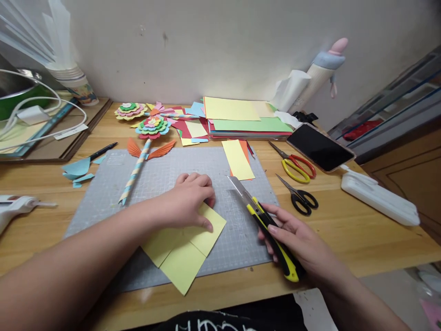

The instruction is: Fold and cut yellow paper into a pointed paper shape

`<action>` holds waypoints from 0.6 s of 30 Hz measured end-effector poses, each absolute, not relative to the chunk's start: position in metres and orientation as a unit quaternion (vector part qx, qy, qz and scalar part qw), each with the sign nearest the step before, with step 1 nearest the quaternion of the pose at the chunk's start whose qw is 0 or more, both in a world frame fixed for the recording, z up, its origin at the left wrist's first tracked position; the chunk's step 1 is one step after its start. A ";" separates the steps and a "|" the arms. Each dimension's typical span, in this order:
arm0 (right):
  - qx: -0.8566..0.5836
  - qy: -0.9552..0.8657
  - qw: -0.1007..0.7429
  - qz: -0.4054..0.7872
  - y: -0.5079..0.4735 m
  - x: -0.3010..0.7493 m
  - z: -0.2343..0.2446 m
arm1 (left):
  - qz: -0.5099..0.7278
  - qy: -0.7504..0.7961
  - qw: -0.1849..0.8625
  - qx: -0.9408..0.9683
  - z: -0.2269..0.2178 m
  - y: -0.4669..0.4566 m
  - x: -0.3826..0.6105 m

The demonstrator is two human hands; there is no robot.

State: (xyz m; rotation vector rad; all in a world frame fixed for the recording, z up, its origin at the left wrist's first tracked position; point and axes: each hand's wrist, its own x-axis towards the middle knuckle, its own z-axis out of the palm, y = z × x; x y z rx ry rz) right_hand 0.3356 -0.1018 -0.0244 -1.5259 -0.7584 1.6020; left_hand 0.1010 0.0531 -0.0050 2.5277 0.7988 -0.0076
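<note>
Clothing (255, 315), paper (184, 269) overhanging mat (237, 250) edge, cutter (263, 218) apart

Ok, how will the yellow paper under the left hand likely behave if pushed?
The yellow paper looks thin, so it would probably be light and bend easily. Lines across it suggest cuts or folds, so sections may shift separately. With the left hand on top, it probably won't slide freely.

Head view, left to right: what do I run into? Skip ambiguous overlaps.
White glue gun → blue paper scraps → pale yellow paper pieces → yellow-and-black utility knife → long white device.
</note>
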 end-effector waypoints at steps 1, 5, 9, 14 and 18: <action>-0.604 -0.300 0.401 0.620 -0.102 0.333 -0.025 | 0.000 0.285 0.243 0.927 -0.006 0.053 0.101; -0.612 -0.302 0.431 0.591 -0.103 0.327 -0.027 | 0.012 0.271 0.254 0.928 -0.010 0.061 0.098; -0.612 -0.303 0.436 0.586 -0.101 0.325 -0.027 | 0.060 0.351 0.225 0.907 -0.015 0.081 0.091; -0.627 -0.371 0.396 0.559 -0.096 0.320 -0.021 | 0.152 0.450 0.110 0.873 -0.014 0.083 0.085; -0.656 -0.435 0.342 0.514 -0.096 0.316 -0.017 | 0.116 0.328 0.114 0.930 -0.005 0.061 0.076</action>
